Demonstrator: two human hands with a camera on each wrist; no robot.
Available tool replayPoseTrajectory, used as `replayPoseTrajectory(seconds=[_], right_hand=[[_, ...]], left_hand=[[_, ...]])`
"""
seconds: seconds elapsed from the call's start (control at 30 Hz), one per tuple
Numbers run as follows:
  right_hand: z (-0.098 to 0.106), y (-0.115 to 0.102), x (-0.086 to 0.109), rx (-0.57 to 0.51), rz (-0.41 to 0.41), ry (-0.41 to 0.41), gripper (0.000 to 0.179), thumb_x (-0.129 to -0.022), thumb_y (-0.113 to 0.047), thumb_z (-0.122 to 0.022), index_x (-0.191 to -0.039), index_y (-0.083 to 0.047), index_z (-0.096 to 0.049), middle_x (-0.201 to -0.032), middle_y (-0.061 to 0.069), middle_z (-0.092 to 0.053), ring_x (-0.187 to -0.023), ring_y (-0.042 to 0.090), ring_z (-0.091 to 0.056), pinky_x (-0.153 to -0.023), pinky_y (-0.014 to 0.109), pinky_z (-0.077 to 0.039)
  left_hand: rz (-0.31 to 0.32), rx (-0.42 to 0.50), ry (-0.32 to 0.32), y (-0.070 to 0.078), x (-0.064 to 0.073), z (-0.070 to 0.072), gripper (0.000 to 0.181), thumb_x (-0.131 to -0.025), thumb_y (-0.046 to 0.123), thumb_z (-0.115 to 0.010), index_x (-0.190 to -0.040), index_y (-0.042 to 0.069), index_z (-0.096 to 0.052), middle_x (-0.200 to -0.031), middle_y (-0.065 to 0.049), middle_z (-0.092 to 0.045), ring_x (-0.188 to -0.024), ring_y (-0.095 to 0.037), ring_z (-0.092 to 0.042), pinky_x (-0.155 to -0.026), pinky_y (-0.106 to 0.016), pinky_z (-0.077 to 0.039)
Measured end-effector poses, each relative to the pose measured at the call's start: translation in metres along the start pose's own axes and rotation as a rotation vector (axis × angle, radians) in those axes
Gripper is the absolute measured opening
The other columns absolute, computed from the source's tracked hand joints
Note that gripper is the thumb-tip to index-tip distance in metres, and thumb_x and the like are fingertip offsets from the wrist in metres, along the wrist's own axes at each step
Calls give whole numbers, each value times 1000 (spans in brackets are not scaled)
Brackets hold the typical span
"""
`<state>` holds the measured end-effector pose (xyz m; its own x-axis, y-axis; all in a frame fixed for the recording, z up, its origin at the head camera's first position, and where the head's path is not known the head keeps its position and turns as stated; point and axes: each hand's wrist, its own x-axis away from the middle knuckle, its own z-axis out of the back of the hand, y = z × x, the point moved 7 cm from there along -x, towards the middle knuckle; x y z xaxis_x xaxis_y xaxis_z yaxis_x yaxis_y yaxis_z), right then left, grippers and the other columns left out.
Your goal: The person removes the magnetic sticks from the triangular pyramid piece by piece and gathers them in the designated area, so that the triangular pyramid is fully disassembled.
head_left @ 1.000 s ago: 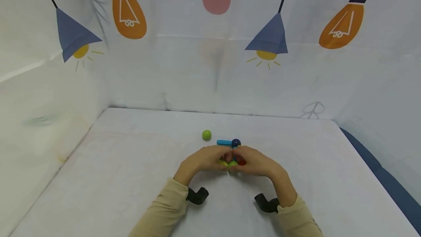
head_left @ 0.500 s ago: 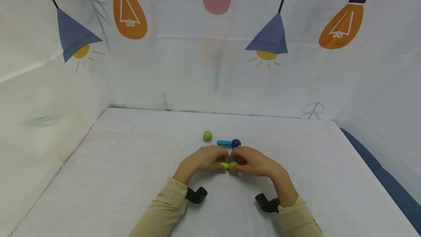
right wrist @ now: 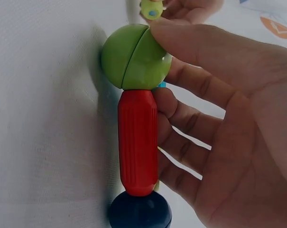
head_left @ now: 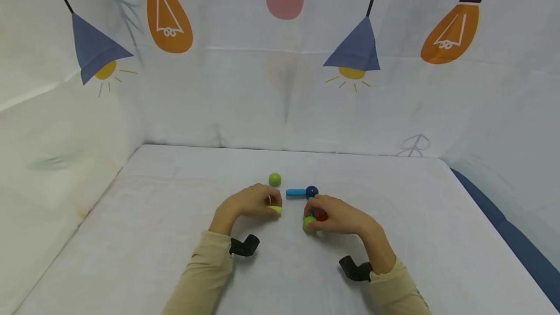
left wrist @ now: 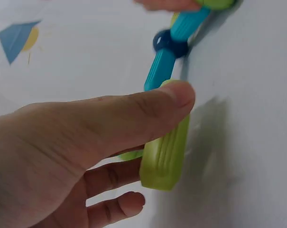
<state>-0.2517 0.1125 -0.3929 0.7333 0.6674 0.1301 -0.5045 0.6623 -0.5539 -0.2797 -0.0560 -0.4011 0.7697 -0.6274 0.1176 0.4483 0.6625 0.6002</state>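
My left hand [head_left: 249, 201] pinches a yellow-green ridged rod [left wrist: 164, 156] between thumb and fingers, a little to the left of the joined pieces. My right hand [head_left: 340, 215] holds a green ball [right wrist: 134, 59] with its thumb and fingers. From that ball a red ridged rod [right wrist: 138, 142] runs to a dark blue ball [right wrist: 141, 211]. Farther back, a light blue rod [head_left: 296, 192] joins another dark blue ball [head_left: 312, 191]. A second light blue rod [left wrist: 190, 23] runs from this ball towards the held green ball. My right fingers partly hide the assembly in the head view.
A loose green ball [head_left: 274, 179] lies on the white table [head_left: 175, 237] behind my left hand. Black curved pieces [head_left: 246, 245] stick out at both wrists. A white printed sheet [head_left: 245, 86] rises behind the table's far edge.
My left hand has drawn away to the left with the yellow-green rod, leaving a gap to the green ball. My right hand stays almost in place, holding that ball.
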Motion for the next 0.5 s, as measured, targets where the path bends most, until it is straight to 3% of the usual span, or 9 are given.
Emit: replayPoseTrajectory(seconds=[0.23,0.5], right_hand=[[-3,-2,0,23,8,0,17,-84,-26,-70,-96,-20,-61,-86,-1,-52,-79,12,-46,-67,23,-40],[-2,-7,0,60,3,46,15,-82,-22,-70,-92,-18,-59,-82,-2,-50,-75,11,-45,-64,22,-38]], left_hand=[[117,-11,151,-34,10,21,12,-82,20,-73,-91,20,-64,-90,7,-61,-86,-12,-55,-79,-32,-45],[142,9,203,-50,16,27,15,-81,16,-73,-93,18,-65,-93,3,-61,-90,-15,-55,-84,-36,-45]])
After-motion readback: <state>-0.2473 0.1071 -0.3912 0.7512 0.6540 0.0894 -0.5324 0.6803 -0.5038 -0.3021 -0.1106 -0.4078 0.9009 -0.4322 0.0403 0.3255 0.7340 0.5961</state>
